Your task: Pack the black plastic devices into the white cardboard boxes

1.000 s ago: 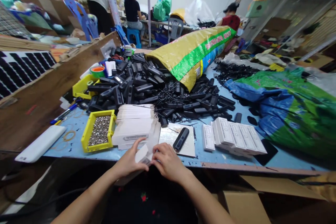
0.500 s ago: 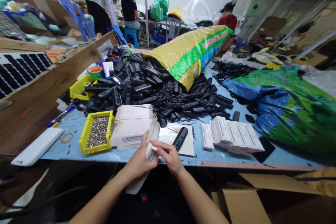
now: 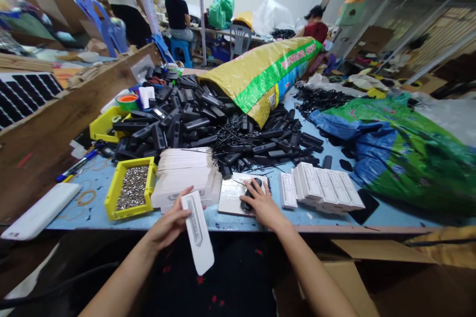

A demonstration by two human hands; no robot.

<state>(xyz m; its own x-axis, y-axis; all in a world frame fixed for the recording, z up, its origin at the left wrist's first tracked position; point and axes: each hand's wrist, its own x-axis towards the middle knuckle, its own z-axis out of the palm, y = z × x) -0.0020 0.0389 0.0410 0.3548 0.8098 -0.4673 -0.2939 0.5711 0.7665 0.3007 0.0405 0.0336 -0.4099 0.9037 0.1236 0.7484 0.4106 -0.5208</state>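
Observation:
My left hand (image 3: pixel 172 223) grips a narrow white printed carton (image 3: pixel 198 233) by its upper end, tilted over my lap at the table's front edge. Its lower flap stands out. My right hand (image 3: pixel 263 204) is closed from above on a long black plastic device (image 3: pixel 256 183), which lies on a white board (image 3: pixel 231 198); the fingers cover much of it. Left of the board, a stack of flat white cartons (image 3: pixel 182 183) lies beside the left hand. Several filled-out white boxes (image 3: pixel 323 187) stand in a row to the right.
A yellow bin (image 3: pixel 111 208) of small metal parts stands at the left. Behind lies a heap of black devices (image 3: pixel 178 119), spilling from a yellow-green sack (image 3: pixel 256 74). A green and blue bag (image 3: pixel 409 148) covers the right side. Other people (image 3: pixel 177 12) are in the background.
My hands have moved apart. The left has turned the carton so its printed side shows; the right has let go of the carton and reached right onto the black device.

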